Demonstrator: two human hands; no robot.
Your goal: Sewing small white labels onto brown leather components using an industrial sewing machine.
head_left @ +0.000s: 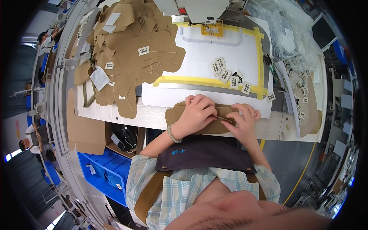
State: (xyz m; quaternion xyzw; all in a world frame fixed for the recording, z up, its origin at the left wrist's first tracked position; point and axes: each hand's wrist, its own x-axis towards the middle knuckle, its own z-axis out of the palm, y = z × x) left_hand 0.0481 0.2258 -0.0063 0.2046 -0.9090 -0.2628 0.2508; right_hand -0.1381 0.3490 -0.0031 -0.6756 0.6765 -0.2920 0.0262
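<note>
Brown piece: the flat brown piece [176, 114] lies at the near edge of the table [153, 115], right of that edge's middle, directly under both hands.
Long axis: it runs side to side, roughly along the near edge, so its ends point left and right.
Left hand: this hand [197, 115] reaches across the middle of the piece, thumb and forefinger pinched together on a thin raised strip there; whether the strip is a fold or something separate, I cannot tell.
Right hand: this hand [244, 122] is nearer the right end, thumb and forefinger curled about the strip's other end; whether they grip it, I cannot tell.
Strip: it slants from the left fingertips rightward and slightly toward the near edge.
White labels: several [224, 76] lie scattered beyond the hands, farther from the near edge.
Brown pile: more pieces [130, 65] are heaped toward the far left corner.
Machine head: it [207, 11] hangs over the far edge.
</note>
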